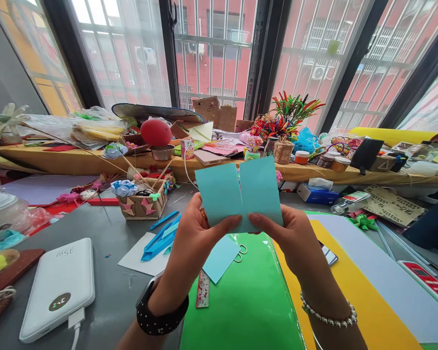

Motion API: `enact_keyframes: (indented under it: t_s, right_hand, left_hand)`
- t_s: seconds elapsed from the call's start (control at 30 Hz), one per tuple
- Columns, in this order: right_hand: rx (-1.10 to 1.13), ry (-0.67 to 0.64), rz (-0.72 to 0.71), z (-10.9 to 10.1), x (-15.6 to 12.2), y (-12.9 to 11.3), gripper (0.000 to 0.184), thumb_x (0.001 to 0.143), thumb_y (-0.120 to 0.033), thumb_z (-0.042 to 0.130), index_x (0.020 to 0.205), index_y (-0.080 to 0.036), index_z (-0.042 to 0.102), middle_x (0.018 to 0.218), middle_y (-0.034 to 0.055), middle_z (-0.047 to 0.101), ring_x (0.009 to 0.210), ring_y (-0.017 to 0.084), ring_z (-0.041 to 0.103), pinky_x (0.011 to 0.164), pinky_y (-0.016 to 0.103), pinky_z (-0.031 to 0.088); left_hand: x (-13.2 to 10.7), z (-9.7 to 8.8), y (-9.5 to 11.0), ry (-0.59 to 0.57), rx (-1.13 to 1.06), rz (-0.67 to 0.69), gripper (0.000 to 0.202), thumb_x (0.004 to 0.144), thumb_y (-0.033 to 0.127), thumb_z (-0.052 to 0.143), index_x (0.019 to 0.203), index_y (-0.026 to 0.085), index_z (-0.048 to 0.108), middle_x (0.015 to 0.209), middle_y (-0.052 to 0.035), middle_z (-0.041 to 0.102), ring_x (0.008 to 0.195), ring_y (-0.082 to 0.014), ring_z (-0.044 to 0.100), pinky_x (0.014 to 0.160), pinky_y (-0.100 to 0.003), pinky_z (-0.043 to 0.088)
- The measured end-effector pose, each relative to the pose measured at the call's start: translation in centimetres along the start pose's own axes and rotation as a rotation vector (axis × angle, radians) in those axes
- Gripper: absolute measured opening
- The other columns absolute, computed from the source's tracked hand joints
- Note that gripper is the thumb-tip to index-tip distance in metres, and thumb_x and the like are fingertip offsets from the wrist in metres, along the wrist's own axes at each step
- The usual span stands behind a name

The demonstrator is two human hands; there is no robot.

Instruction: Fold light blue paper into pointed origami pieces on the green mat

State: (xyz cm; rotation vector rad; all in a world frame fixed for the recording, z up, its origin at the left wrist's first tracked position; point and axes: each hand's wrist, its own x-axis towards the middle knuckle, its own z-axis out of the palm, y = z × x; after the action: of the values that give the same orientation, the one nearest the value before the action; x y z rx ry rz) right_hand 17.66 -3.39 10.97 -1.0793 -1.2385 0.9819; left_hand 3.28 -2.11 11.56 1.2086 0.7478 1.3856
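Note:
Both of my hands hold up a light blue piece of paper (219,192). A slit runs down its middle from the top edge; whether the halves join at the bottom, I cannot tell. My left hand (194,228) grips the lower left, thumb in front and fingers behind. On the lower right, my right hand (295,236) pinches the paper the same way. Below lie another light blue sheet (219,260), scissors (242,253) partly hidden by it, and a patterned ruler (203,290). Folded blue paper strips (160,243) rest on a white sheet (135,260) beside my left forearm.
A green mat (241,316) covers the middle, with yellow (354,291) and white (383,262) sheets to its right. At the left stand a white power bank (62,287) and a cardboard basket (142,206). Craft supplies, jars and a red balloon (155,132) crowd the shelf.

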Motion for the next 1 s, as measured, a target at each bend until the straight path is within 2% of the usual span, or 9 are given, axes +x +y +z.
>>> enact_keyframes:
  t_s: [0.23, 0.47, 0.63, 0.83, 1.0]
  right_hand:
    - [0.1, -0.013, 0.015, 0.3, -0.1, -0.2, 0.015, 0.061, -0.03, 0.068, 0.059, -0.015, 0.064, 0.053, -0.0019, 0.062, 0.049, 0.01, 0.056, 0.048, 0.022, 0.046]
    - [0.164, -0.012, 0.007, 0.4, 0.2, 0.6, 0.016, 0.061, -0.03, 0.068, 0.06, -0.014, 0.064, 0.053, -0.0001, 0.061, 0.048, 0.011, 0.055, 0.047, 0.023, 0.045]
    - [0.113, 0.004, 0.013, 0.4, 0.2, 0.5, 0.019, 0.061, -0.032, 0.068, 0.061, -0.014, 0.063, 0.053, 0.0004, 0.061, 0.049, 0.012, 0.056, 0.047, 0.024, 0.045]
    - [-0.023, 0.042, 0.004, 0.3, -0.1, -0.4, 0.016, 0.062, -0.032, 0.067, 0.065, -0.016, 0.063, 0.059, 0.0001, 0.064, 0.054, 0.013, 0.058, 0.051, 0.025, 0.048]
    - [-0.107, -0.011, -0.002, -0.1, -0.1, -0.8, 0.016, 0.062, -0.032, 0.066, 0.064, -0.016, 0.063, 0.058, 0.0009, 0.064, 0.056, 0.016, 0.06, 0.05, 0.026, 0.048]
  left_hand:
    - [-0.3, 0.3, 0.2, -0.002, -0.058, 0.014, 0.047, 0.06, 0.018, 0.07, 0.101, 0.015, 0.047, 0.092, -0.0064, 0.066, 0.081, -0.0225, 0.063, 0.06, -0.026, 0.053]
    - [-0.3, 0.3, 0.1, 0.003, -0.071, -0.002, 0.048, 0.059, 0.02, 0.07, 0.101, 0.015, 0.047, 0.089, -0.0059, 0.067, 0.077, -0.0212, 0.064, 0.061, -0.027, 0.052]
    - [-0.3, 0.3, 0.1, 0.0, -0.065, -0.021, 0.047, 0.06, 0.022, 0.069, 0.101, 0.016, 0.047, 0.093, -0.0067, 0.066, 0.083, -0.0225, 0.062, 0.063, -0.027, 0.052]
    - [0.0, -0.2, 0.0, -0.081, 0.025, -0.051, 0.043, 0.06, 0.019, 0.07, 0.097, 0.017, 0.046, 0.078, -0.0021, 0.067, 0.069, -0.0185, 0.064, 0.06, -0.027, 0.051]
    - [0.1, -0.1, -0.2, -0.021, 0.059, -0.01, 0.044, 0.058, 0.02, 0.071, 0.095, 0.017, 0.049, 0.075, -0.0006, 0.067, 0.064, -0.0167, 0.063, 0.055, -0.026, 0.051]
